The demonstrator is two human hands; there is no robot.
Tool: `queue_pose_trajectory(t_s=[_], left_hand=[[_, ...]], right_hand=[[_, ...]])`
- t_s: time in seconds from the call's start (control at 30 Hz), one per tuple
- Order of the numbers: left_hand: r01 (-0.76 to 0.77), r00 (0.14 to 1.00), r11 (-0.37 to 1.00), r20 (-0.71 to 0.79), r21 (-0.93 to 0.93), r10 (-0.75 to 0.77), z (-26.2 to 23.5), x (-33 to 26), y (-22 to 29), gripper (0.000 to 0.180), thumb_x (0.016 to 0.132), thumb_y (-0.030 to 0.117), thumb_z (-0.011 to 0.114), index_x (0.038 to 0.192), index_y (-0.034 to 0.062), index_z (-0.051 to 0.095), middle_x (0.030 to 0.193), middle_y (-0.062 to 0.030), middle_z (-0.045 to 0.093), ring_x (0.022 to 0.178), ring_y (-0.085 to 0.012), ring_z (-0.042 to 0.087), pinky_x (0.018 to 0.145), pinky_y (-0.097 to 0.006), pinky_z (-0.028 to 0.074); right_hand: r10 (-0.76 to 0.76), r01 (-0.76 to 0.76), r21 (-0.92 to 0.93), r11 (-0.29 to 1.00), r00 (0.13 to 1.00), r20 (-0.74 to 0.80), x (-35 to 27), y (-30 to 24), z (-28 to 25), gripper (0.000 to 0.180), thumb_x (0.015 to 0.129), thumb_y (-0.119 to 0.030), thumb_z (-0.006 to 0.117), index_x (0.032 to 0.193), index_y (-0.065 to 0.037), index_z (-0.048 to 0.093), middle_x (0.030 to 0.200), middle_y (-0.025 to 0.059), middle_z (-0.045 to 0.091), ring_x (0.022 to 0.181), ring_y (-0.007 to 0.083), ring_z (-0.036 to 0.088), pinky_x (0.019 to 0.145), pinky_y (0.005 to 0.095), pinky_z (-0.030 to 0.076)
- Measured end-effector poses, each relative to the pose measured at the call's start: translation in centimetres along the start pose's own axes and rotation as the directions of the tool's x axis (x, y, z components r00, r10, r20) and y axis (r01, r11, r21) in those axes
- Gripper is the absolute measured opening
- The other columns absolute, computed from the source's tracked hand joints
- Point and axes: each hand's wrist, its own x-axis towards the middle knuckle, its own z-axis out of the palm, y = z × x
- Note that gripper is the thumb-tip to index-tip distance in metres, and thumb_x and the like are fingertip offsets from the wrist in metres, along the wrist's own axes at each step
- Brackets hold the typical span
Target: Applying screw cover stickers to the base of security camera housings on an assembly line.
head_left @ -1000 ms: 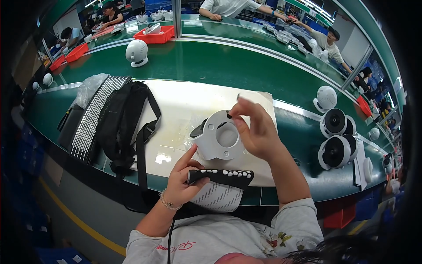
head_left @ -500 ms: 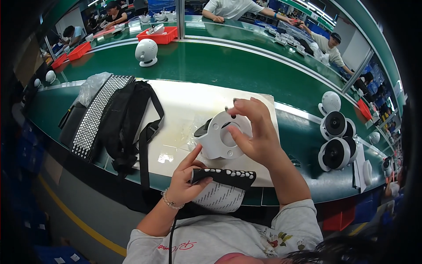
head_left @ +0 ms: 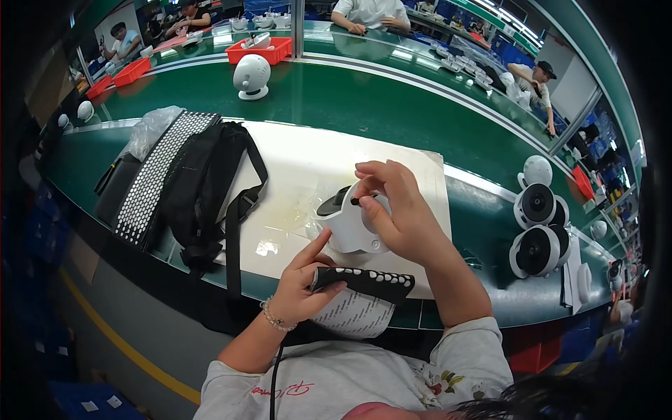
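Two hands, mid-frame: left hand (head_left: 297,292) pinched dotted black strip (head_left: 365,280), index against white housing (head_left: 343,227), good bracing, we judged; right hand (head_left: 404,222) curled at black pad (head_left: 355,201), pinch unclear.

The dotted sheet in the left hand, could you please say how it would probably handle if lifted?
The sheet is probably floppy, as its white part curves away below the black dotted edge. It is likely light too, since only the left hand pinches it.
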Motion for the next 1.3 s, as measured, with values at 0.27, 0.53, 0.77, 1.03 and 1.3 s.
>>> queue_pose_trajectory(t_s=[0.27,0.53,0.77,1.03,1.3], left_hand=[[-0.009,1.000,1.000,0.030,0.024,0.009,-0.2,-0.1,-0.1,0.018,0.064,-0.001,0.069,0.080,-0.0013,0.061,0.134,-0.0190,0.036,0.078,-0.0152,0.058,0.071,-0.026,0.046],[0.002,1.000,1.000,0.018,0.014,-0.002,0.0,0.1,0.0,0.017,0.064,-0.002,0.069,0.079,-0.0024,0.061,0.134,-0.0190,0.035,0.077,-0.0151,0.058,0.069,-0.026,0.046],[-0.024,1.000,0.999,0.019,0.031,0.023,-0.1,0.1,0.0,0.015,0.065,-0.002,0.068,0.077,-0.0030,0.060,0.134,-0.0187,0.036,0.076,-0.0147,0.059,0.068,-0.026,0.046],[0.031,0.999,0.996,0.023,0.085,-0.033,-0.1,0.1,0.1,0.013,0.066,-0.001,0.068,0.076,-0.0039,0.059,0.133,-0.0195,0.037,0.077,-0.0149,0.060,0.069,-0.025,0.046],[0.037,0.999,0.996,0.030,0.084,-0.039,-0.2,0.0,-0.2,0.012,0.066,-0.001,0.068,0.073,-0.0038,0.059,0.132,-0.0196,0.038,0.077,-0.0149,0.060,0.068,-0.025,0.046]], right_hand=[[-0.080,0.156,-0.504,0.849,0.982,0.169,-1.9,-3.3,-0.9,0.020,0.077,-0.005,0.057,0.096,-0.007,0.056,0.115,0.0133,0.051,0.116,0.0273,0.044,0.100,0.0445,0.027],[0.136,-0.136,0.026,0.990,0.991,0.010,-5.3,1.0,-0.5,0.009,0.080,-0.016,0.061,0.084,-0.008,0.059,0.139,0.0152,0.025,0.132,0.0365,0.010,0.102,0.0422,0.022],[0.200,-0.199,0.132,0.971,0.980,0.005,-6.0,0.8,0.4,0.010,0.082,-0.018,0.059,0.082,-0.008,0.061,0.142,0.0141,0.022,0.134,0.0338,0.001,0.104,0.0418,0.013],[-0.124,0.114,-0.106,0.988,0.989,-0.086,-6.9,3.5,0.7,0.017,0.083,-0.027,0.057,0.089,-0.014,0.066,0.138,0.0106,0.031,0.132,0.0307,0.014,0.103,0.0429,0.015],[-0.433,0.305,-0.731,0.610,0.901,0.014,-7.3,1.7,0.0,0.031,0.081,-0.044,0.053,0.094,-0.020,0.067,0.125,0.0054,0.046,0.120,0.0291,0.035,0.097,0.0421,0.024]])
